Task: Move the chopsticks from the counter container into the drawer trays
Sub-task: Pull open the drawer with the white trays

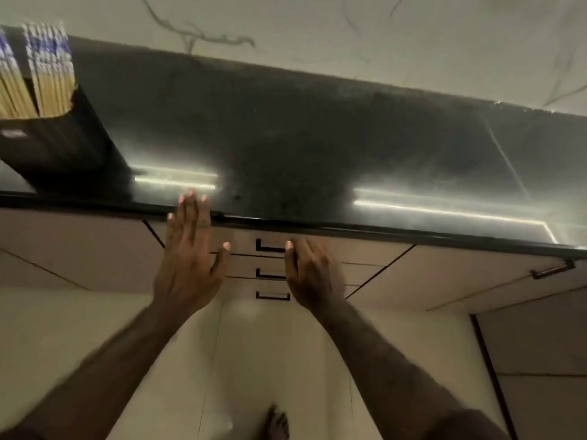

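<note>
Reaching forward from the bottom of the frame, both bare arms extend toward the stack of drawers at frame centre. The left hand [190, 249] is flat, with fingers spread and straight, its fingertips [190, 198] over the front edge of the dark counter [317, 147]. The right hand [313, 271] is also empty, its fingers loosely extended and slightly apart, in front of the drawer fronts just right of the top drawer handle [270, 246]. Motion blur prevents confirming contact with either surface.

All three drawers appear closed; the drawer trays are not in view. The chopsticks [47, 77] stand bundled upright in the black counter container [63, 138] at the upper left of the frame, well apart from both hands. Their upper ends appear to carry blue-and-white patterning, though blur hides the detail.

Handling assessment: the chopsticks are probably light, rigid and smooth, so a loose bundle is likely to slide or fan out. Recommended hold: grasp a manageable bunch around its mid-length, with the fingers wrapped fully around it, and keep the sticks parallel. Lift straight up to clear the container rim. The top drawer presumably needs opening first, by its handle.
</note>
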Action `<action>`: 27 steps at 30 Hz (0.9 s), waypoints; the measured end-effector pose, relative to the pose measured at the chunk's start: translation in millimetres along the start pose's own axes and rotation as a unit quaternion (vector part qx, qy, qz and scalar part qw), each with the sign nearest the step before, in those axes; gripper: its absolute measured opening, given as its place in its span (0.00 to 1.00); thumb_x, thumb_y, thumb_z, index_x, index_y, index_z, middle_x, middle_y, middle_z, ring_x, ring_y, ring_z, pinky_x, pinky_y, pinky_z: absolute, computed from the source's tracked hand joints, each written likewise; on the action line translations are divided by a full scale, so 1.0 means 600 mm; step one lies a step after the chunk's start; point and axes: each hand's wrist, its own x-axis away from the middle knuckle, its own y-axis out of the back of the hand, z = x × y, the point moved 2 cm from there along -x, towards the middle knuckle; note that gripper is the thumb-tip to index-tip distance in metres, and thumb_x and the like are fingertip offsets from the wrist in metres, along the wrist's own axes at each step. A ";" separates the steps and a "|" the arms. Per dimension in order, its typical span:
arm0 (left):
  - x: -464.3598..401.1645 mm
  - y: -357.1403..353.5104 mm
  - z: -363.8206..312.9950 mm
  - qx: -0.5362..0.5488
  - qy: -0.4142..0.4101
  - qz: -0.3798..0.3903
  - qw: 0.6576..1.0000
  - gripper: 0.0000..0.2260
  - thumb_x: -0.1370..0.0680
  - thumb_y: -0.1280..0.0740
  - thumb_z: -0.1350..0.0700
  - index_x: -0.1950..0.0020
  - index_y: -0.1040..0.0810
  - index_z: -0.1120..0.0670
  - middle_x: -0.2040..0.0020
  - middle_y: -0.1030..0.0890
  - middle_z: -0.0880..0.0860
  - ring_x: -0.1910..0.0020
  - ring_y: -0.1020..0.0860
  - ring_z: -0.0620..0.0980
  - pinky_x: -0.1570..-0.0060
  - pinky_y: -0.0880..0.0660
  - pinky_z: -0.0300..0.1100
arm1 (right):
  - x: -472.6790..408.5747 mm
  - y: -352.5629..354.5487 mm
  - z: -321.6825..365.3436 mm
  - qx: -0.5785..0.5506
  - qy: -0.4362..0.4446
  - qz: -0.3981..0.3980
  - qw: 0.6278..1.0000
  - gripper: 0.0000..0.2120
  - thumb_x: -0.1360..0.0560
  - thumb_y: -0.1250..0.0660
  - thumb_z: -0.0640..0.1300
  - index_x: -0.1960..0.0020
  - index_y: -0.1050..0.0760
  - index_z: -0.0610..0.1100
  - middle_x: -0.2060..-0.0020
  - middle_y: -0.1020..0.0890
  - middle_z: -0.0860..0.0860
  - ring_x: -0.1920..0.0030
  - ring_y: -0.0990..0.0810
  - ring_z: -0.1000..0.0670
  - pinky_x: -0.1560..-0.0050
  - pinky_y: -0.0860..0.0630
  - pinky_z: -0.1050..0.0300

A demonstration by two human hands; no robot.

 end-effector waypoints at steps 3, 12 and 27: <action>0.023 -0.040 0.032 0.006 0.026 0.003 1.000 0.35 0.22 0.45 0.47 0.22 0.55 0.61 0.20 0.56 0.58 0.21 0.57 0.55 0.24 0.52 0.55 | 0.006 -0.067 -0.036 0.060 -0.037 0.090 0.993 0.12 0.19 0.46 0.46 0.48 0.24 0.43 0.57 0.21 0.47 0.60 0.28 0.52 0.62 0.29 0.57; 0.079 -0.115 0.084 -0.002 0.063 0.015 0.998 0.37 0.23 0.40 0.49 0.22 0.56 0.61 0.21 0.56 0.60 0.21 0.58 0.55 0.24 0.54 0.54 | -0.007 -0.209 -0.096 0.122 -0.113 0.188 0.968 0.21 0.20 0.40 0.38 0.28 0.33 0.40 0.31 0.29 0.41 0.31 0.31 0.41 0.28 0.36 0.47; 0.078 -0.092 0.043 0.035 0.076 -0.052 0.995 0.37 0.21 0.38 0.52 0.22 0.56 0.63 0.21 0.55 0.63 0.22 0.57 0.57 0.23 0.55 0.54 | 0.024 -0.209 -0.092 0.135 -0.099 0.222 0.961 0.19 0.18 0.43 0.45 0.28 0.34 0.43 0.30 0.29 0.43 0.29 0.34 0.41 0.28 0.40 0.45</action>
